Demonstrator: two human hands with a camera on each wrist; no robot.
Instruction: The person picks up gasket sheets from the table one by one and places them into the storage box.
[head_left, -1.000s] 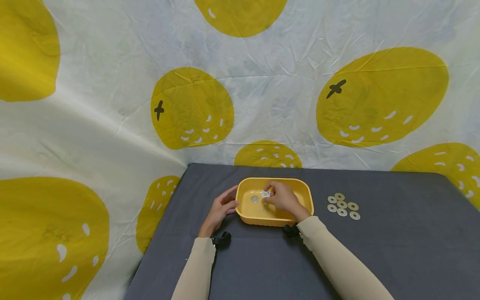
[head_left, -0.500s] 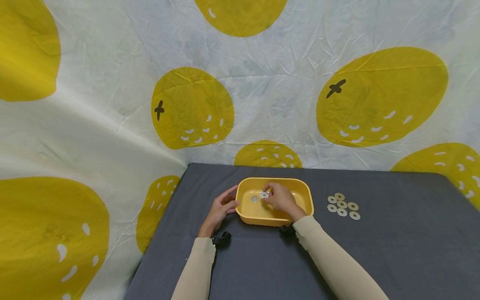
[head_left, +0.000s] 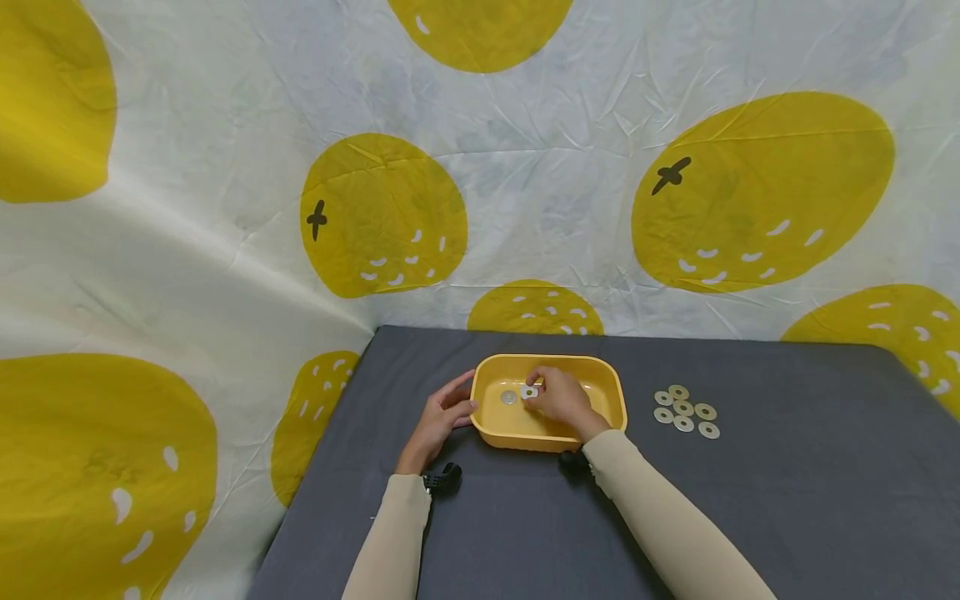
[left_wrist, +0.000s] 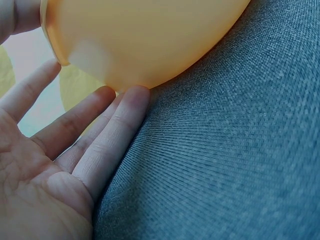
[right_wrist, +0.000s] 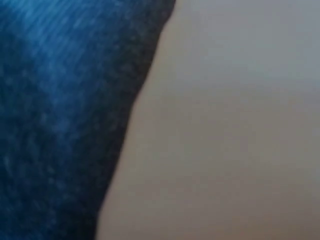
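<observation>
Near the far edge of the table (head_left: pixel 510 533), toward its left corner, stands the yellow tub (head_left: pixel 525 440); the spread, mostly straight fingers of your left hand (head_left: pixel 438 421) touch its left end. Inside, your right hand (head_left: pixel 562 396) pinches one washer (head_left: pixel 525 390); a second washer (head_left: pixel 508 397) lies just left of it. Seven loose washers (head_left: pixel 677 408) lie beyond the tub's right end.

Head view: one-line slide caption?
Left hand touches a yellow tray; right hand pinches a small pale disc within it; seven ring-shaped discs lie to the right.
</observation>
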